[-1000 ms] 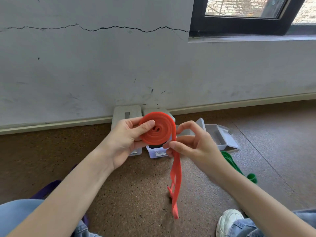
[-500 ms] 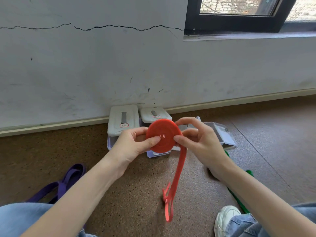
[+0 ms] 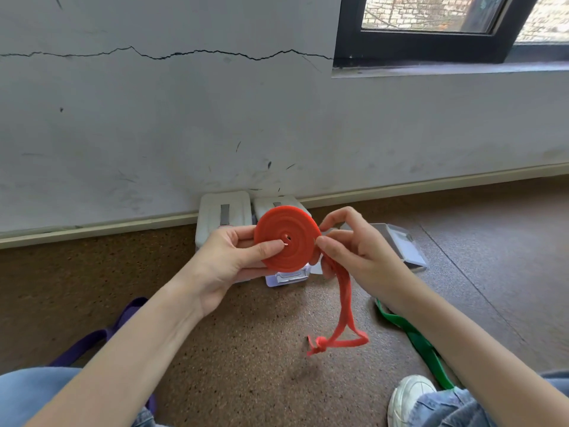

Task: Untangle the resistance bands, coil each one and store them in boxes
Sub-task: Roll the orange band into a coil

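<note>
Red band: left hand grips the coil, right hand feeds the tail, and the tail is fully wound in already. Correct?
Not quite. In the head view the tail is not wound in: it hangs loose below the red coil, knotted near its end. The rest holds: left hand grips the coil, right hand feeds the tail.

My left hand [image 3: 234,260] pinches — thumb in front, fingers behind; my right hand [image 3: 354,254] pinches too — both forearms raised.

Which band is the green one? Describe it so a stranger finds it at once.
Start at the window and drop to the floor below it. The green band lies flat there beside the white shoe, under the right forearm. Unlike the red band, no hand holds it.
</note>
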